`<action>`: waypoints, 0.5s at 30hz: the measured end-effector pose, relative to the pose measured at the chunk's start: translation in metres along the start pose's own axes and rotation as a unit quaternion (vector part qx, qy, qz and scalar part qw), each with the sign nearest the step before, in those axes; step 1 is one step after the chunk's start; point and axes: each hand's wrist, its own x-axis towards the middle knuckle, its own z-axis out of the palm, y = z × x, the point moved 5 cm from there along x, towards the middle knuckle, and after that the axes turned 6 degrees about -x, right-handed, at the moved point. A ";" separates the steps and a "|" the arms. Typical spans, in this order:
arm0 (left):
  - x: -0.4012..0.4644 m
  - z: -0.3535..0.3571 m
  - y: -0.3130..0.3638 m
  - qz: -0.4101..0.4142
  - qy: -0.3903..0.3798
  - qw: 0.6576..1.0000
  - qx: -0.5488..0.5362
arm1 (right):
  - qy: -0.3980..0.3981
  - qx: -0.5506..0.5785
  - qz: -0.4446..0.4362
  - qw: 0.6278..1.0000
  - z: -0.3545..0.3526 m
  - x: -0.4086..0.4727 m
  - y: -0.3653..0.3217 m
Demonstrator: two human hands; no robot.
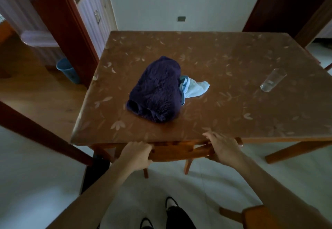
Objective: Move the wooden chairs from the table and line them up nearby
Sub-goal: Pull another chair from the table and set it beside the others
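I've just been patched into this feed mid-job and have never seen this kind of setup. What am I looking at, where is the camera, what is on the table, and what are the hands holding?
There is no machine here: a person works with bare hands, and the single picture comes from a wide-angle camera on their head, looking forward and down. The left hand and right hand each grip one end of the back rail of a wooden chair tucked under the near edge of the table. On the table lie a dark purple fluffy cloth, a light blue cloth partly under it, and a clear glass to the right. Part of another wooden chair shows at the bottom right.
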 end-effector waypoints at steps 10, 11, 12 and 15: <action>0.011 0.005 0.001 -0.004 0.040 0.992 0.117 | 0.004 -0.084 -0.155 0.984 0.005 0.014 0.001; 0.010 0.004 0.001 -0.007 0.028 0.991 0.133 | -0.003 -0.098 -0.158 0.983 0.004 0.013 0.000; 0.009 0.003 0.001 -0.014 0.013 0.989 0.145 | -0.005 -0.104 -0.165 0.981 0.004 0.012 -0.001; 0.003 -0.004 0.009 -0.005 0.027 0.988 0.152 | -0.002 -0.123 -0.181 0.976 -0.002 0.007 -0.001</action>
